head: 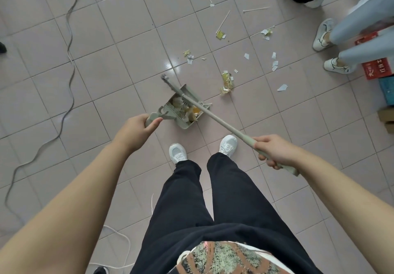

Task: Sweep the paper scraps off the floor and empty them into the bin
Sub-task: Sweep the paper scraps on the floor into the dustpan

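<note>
Bright, even indoor light, white glare patch on the glossy floor tiles (170,64) at centre, soft faint shadows, wide-angle bending at the edges, motion blur on the far-right trouser legs (358,28)

Scraps (227,82) right of dustpan (185,111), broom (204,108) across it

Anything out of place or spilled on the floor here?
Yes. Paper scraps lie scattered on the tiles right of the dustpan, with thin white sticks farther out. A grey cable snakes loose across the floor at left, a likely trip risk. The dustpan itself holds only part of the litter.
</note>
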